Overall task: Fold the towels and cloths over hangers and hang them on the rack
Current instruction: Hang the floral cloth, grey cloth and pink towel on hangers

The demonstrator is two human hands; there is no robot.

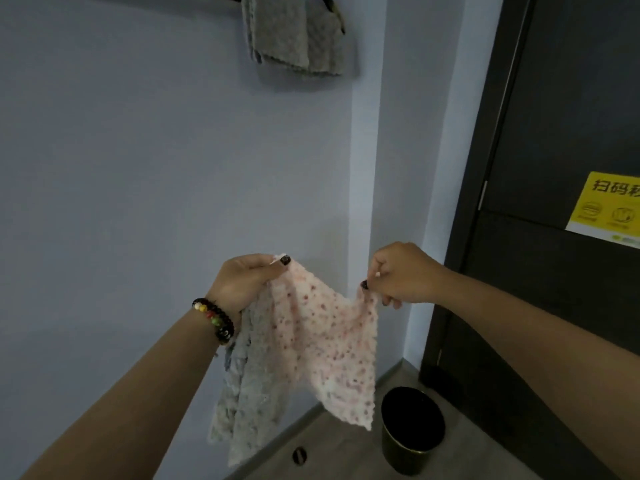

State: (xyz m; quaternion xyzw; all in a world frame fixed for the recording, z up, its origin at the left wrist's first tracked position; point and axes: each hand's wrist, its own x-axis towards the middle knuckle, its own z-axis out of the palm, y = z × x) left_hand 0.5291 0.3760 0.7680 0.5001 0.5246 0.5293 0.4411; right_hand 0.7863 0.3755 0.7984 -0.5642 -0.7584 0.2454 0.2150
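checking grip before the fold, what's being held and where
Both hands pinch the pink cloth at its top edge: left hand at one corner, right hand at the other. A grey cloth also hangs from the left hand.

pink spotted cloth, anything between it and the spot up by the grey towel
Nothing visible does. The pink spotted cloth hangs between the left hand and right hand, and only bare wall shows up to the grey towel. The rack is mostly out of frame.
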